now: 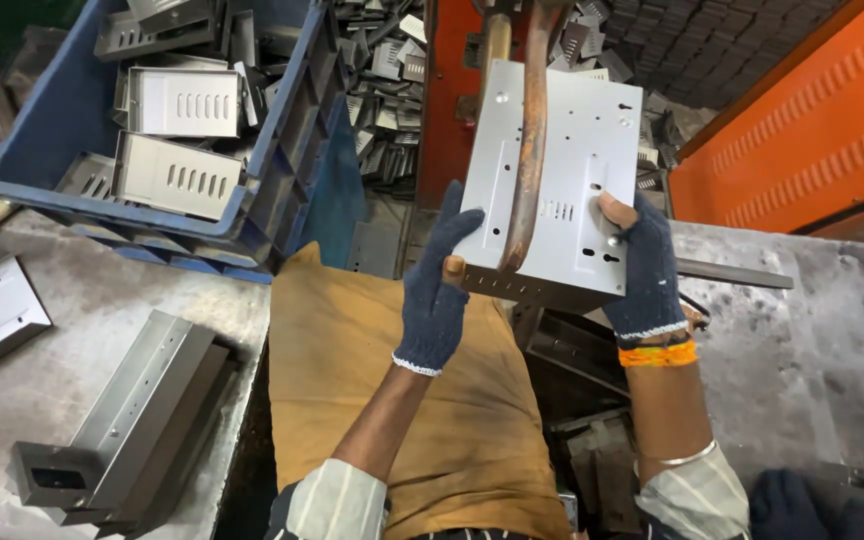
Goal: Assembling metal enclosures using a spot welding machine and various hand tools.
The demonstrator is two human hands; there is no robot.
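Observation:
A light grey sheet-metal box panel (572, 150) with slots and small holes is held up in front of me at the middle of the head view. My left hand (439, 290), in a dark blue knit glove, grips its lower left corner. My right hand (644, 262), gloved the same way with an orange band at the wrist, grips its right edge. A curved copper arm (530, 140) of a machine comes down from above and lies across the panel's face, ending near its lower edge.
A blue plastic crate (287, 140) at the upper left holds several slotted metal housings. Long folded metal channels (142, 400) lie on the grey bench at the lower left. An orange machine body (812, 120) stands at the right. A tan cloth (372, 380) covers my lap.

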